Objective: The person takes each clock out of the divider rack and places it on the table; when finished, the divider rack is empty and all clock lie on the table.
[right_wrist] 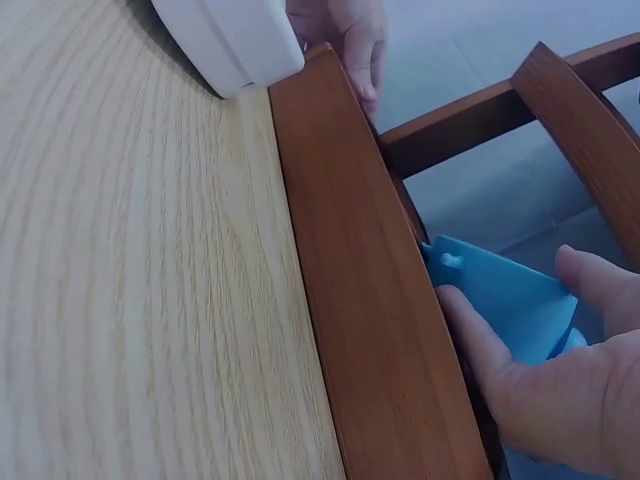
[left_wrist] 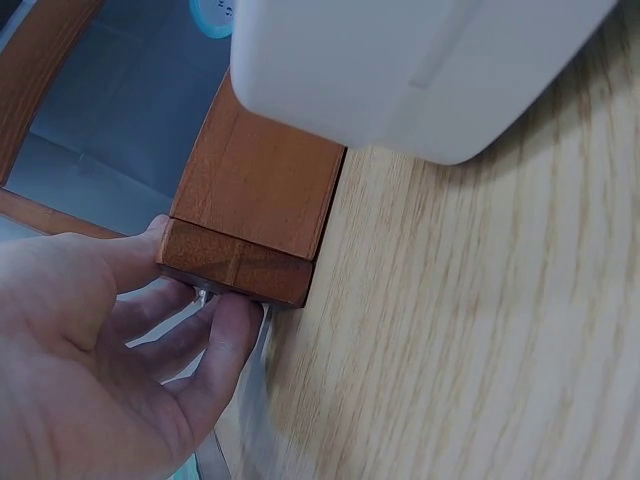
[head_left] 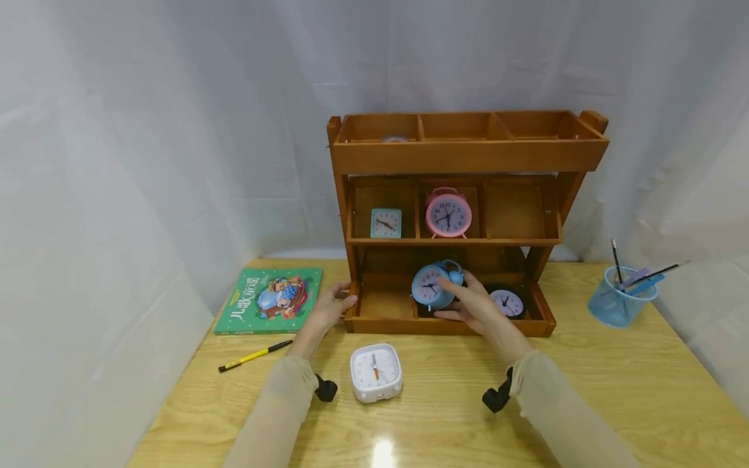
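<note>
While the left hand (head_left: 332, 305) is gripping the wooden rack (head_left: 468, 157) at the left end of its bottom tier, thumb and fingers clamped on opposite sides of the wood, the right hand (head_left: 473, 307) is holding the blue alarm clock (head_left: 428, 287), its digits clamped on the casing. The blue alarm clock is showing at the bottom tier's middle compartment, its handle leaning toward one o'clock; whether it is resting on the compartment's floor, I cannot tell.

Taking that clock as the dial's centre, with twelve pointing away from the person, the pink alarm clock (head_left: 448, 216) is standing at twelve and the square teal clock (head_left: 385, 223) at eleven, both in the middle tier. At three, a dark-rimmed clock (head_left: 508, 303) is leaning in the bottom tier, and farther out a blue mesh cup (head_left: 613, 305) is holding pens. A white clock (head_left: 376, 372) is sitting on the table (head_left: 445, 422) at seven, a yellow pen (head_left: 254, 356) is lying at eight, and a green book (head_left: 246, 312) at nine.
</note>
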